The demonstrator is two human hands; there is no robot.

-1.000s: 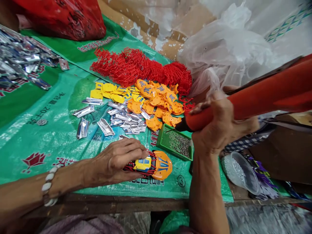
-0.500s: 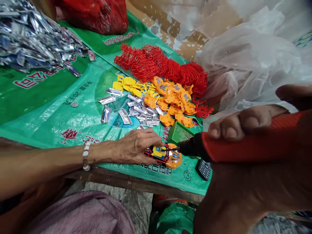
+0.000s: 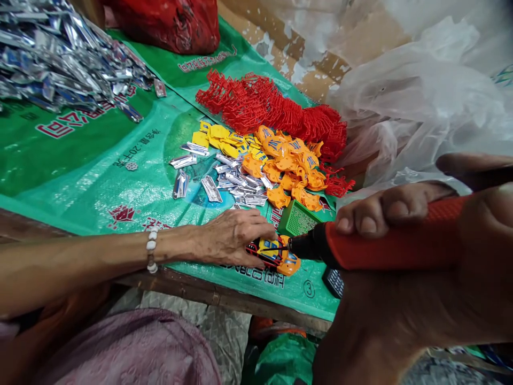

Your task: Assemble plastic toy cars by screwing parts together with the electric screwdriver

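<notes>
My left hand (image 3: 230,238) presses down on a small toy assembly (image 3: 276,255) of yellow, red and orange plastic, near the table's front edge. Its fingers are closed over the red frame end. My right hand (image 3: 425,251) grips a red electric screwdriver (image 3: 385,243), fingers wrapped round the handle. The tool's black nose (image 3: 304,246) points left, and its bit touches the toy's top. A white bead bracelet (image 3: 151,249) sits on my left wrist.
Behind the toy lie a green tray of screws (image 3: 300,219), orange shells (image 3: 288,166), yellow pieces (image 3: 218,136), silver metal strips (image 3: 224,184) and red plastic frames (image 3: 272,109). A big silver pile (image 3: 60,69) fills the far left. Clear plastic bags (image 3: 417,91) crowd the right. A green woven sheet (image 3: 100,182) covers the table.
The screwdriver came down from above the green tray to the toy, its bit now on the toy's top. My view shifted slightly right and back. The left hand stayed on the toy.
</notes>
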